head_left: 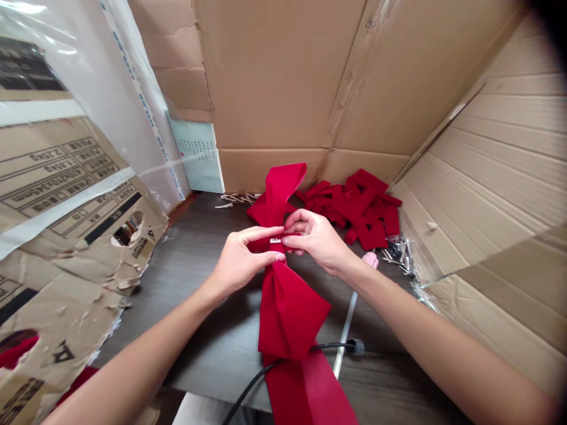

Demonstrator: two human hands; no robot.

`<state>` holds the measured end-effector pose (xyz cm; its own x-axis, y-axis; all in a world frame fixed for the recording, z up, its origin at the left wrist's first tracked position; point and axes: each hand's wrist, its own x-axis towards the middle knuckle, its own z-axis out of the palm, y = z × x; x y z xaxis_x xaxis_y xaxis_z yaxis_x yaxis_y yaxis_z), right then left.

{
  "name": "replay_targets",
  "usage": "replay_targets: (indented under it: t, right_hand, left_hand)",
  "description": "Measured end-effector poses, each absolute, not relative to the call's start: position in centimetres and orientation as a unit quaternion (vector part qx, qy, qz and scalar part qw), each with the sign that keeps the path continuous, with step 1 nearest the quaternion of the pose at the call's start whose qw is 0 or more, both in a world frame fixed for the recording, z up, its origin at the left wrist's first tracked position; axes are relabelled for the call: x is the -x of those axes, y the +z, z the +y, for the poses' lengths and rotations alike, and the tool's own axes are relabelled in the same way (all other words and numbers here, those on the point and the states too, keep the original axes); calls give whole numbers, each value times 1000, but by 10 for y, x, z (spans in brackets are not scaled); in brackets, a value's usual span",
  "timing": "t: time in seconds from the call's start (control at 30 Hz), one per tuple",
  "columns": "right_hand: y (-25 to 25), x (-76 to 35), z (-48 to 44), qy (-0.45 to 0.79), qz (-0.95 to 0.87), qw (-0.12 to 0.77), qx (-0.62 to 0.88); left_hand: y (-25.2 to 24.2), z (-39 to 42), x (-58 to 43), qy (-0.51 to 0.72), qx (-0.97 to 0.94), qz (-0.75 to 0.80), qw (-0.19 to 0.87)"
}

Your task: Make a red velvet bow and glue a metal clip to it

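A large red fabric bow [290, 307] is held upright over the dark table [199, 283], one loop pointing away and one towards me. My left hand [241, 260] pinches its gathered middle from the left, fingers closed. My right hand [312, 236] pinches the same middle from the right. Between the fingertips sits a small metal clip [275, 241] on the bow's centre. A red strip hangs from the bow down past the table's front edge.
A pile of red fabric strips [358, 206] lies at the back right, with loose metal clips [401, 254] beside it and more clips [237, 199] at the back. Cardboard walls [283, 77] enclose the table. A glue stick [349, 319] and black cable [257, 381] lie near the front.
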<state>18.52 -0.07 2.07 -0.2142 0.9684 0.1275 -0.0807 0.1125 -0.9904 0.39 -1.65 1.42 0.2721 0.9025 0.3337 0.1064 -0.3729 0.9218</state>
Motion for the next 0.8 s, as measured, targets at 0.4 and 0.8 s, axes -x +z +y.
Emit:
replay_targets:
  t: [0.4, 0.8]
  right_hand:
    - [32, -201, -1, 534, -634, 355, 433]
    - [39, -202, -6, 513, -648, 334, 454]
  left_hand:
    - [20, -18, -3, 497, -674, 379, 394]
    - [16, -19, -4, 485, -676, 389, 394]
